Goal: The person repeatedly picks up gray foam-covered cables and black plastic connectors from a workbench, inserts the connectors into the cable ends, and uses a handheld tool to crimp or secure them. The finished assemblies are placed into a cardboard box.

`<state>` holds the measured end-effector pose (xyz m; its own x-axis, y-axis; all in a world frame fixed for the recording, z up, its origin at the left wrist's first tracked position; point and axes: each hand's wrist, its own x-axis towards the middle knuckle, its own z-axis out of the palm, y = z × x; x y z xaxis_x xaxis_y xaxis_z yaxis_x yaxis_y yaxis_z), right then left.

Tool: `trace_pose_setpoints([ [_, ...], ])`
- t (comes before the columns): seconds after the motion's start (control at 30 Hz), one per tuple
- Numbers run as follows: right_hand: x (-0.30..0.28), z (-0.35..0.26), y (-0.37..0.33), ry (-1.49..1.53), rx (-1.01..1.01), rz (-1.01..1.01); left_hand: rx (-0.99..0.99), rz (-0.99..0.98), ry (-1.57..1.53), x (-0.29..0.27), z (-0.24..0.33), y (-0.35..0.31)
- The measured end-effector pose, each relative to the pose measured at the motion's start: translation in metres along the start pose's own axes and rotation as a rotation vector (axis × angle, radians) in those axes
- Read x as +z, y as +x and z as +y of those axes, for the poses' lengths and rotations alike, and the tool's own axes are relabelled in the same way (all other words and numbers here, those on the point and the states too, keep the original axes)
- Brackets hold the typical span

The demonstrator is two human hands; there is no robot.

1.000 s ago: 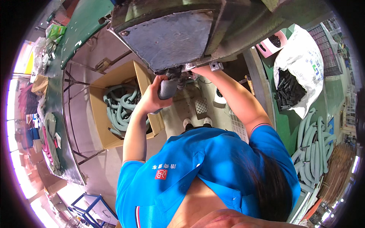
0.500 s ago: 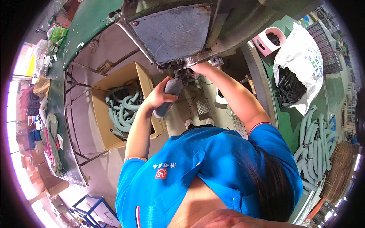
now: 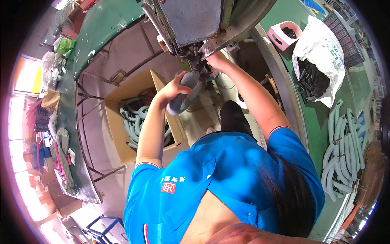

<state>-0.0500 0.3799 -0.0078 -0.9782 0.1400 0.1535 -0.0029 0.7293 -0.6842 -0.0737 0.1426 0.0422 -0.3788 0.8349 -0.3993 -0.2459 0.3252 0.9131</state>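
Observation:
My left hand is wrapped round a grey tube, its thumb lying across the front. The tube looks thick and soft-covered, and a greener curved stretch of it runs up toward the machine. Its upper end meets dark metal parts under the machine head. Beside those parts, my right hand reaches in below the machine's metal edge. The right fingertips are hidden there, so I cannot make out what they touch.
At the left, a cardboard box holds several grey-green curved tubes. To the right, a green table carries a pink bin, a white sack of black pieces and a pile of tubes. A green bench curves along the left.
The view has shifted, with the machine sitting higher. More of the tube's curved part shows beside my left hand. A dark trouser leg has come up into view below my hands.

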Motion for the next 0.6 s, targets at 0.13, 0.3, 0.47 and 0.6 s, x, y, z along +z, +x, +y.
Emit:
trace_pose_setpoints([
  [0.13, -0.001, -0.001, -0.001, -0.122, -0.007, -0.020, -0.006, 0.002, 0.014, -0.003, 0.001, -0.001],
  [0.3, 0.006, 0.005, -0.001, 0.049, 0.181, -0.023, -0.003, -0.022, 0.009, 0.001, 0.004, -0.003],
  [0.47, -0.005, -0.014, -0.005, 0.183, 0.215, -0.025, 0.024, 0.024, 0.092, -0.001, 0.002, -0.002],
  [0.6, -0.010, -0.011, -0.004, 0.287, 0.300, -0.058, 0.141, -0.007, 0.125, -0.006, 0.016, -0.003],
])
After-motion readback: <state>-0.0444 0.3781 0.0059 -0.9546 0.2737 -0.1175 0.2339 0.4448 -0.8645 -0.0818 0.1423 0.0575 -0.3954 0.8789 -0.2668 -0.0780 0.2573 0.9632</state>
